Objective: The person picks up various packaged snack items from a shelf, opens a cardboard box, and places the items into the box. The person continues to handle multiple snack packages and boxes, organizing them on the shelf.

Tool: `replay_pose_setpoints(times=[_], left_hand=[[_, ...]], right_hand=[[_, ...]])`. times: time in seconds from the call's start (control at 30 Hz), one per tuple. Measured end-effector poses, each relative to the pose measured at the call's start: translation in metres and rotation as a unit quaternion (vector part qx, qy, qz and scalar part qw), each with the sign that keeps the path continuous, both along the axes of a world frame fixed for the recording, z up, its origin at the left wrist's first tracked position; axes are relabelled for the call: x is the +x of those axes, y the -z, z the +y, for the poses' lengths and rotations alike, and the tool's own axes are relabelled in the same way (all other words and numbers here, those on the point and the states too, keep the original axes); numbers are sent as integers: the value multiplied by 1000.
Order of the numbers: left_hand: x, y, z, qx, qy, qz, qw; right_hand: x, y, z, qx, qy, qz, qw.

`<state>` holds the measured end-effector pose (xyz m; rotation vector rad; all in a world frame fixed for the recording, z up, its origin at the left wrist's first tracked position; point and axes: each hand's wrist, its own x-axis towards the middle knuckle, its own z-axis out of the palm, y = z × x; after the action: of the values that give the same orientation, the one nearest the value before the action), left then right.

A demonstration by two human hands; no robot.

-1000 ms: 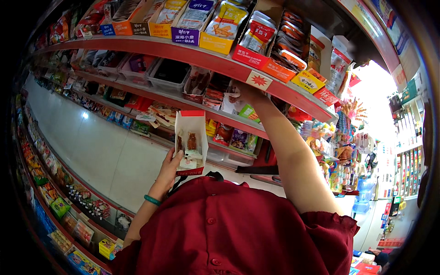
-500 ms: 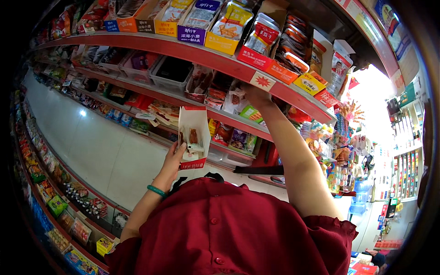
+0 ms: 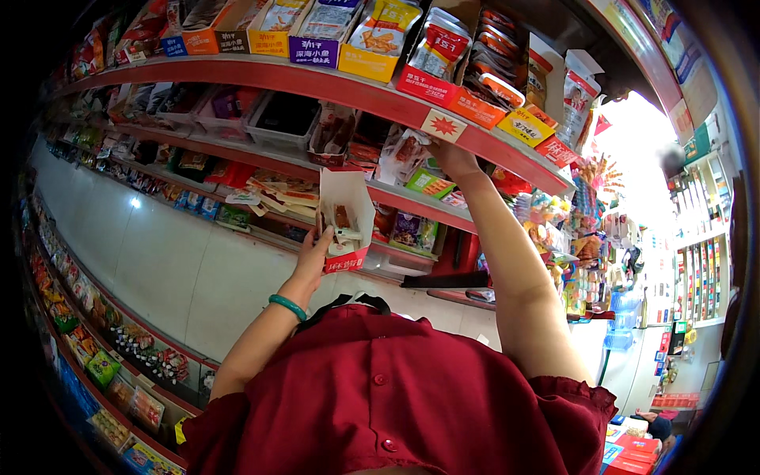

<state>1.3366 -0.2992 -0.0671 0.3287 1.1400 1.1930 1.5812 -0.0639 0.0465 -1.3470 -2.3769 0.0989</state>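
In my left hand (image 3: 315,255) is an open cardboard display box (image 3: 348,198), white inside with a red front. My thumb lies over its near side and the fingers are behind it. A few small brown snack packets (image 3: 342,218) lie in the box's bottom. My right hand (image 3: 453,161) reaches into the middle shelf, just under the upper shelf's red edge. Beside its fingertips is a clear plastic bag (image 3: 408,152) with reddish-brown pieces in it. The upper shelf's edge and the dimness partly hide those fingers, so their grip does not show.
Above, the upper shelf's red edge (image 3: 340,82) carries a row of coloured snack boxes. A clear plastic bin (image 3: 277,134) stands on the middle shelf. Green packs (image 3: 430,184) lie below my right hand. More snacks fill a low shelf (image 3: 150,348) at the left.
The box in my left hand has moved up and slightly right, toward the middle shelf. My right hand stays at the clear bag, showing a little more. The view has shifted slightly.
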Motion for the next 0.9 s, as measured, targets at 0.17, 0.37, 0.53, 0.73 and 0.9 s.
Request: replay_pose_setpoints(times=[0.17,0.37,0.53,0.73,0.9], left_hand=[[6,6,3,-1,3,26,1000],[6,25,7,12,17,39,999],[8,7,10,-12,11,32,999],[6,-2,9,-7,-5,31,999],[7,-7,10,-4,5,38,999]], right_hand=[[5,-13,-9,8,17,61,998],[6,-10,-23,5,-42,237,971],[5,-14,-49,92,2,156,983],[-9,-31,-95,51,7,226,973],[-10,-23,-118,37,5,257,966]])
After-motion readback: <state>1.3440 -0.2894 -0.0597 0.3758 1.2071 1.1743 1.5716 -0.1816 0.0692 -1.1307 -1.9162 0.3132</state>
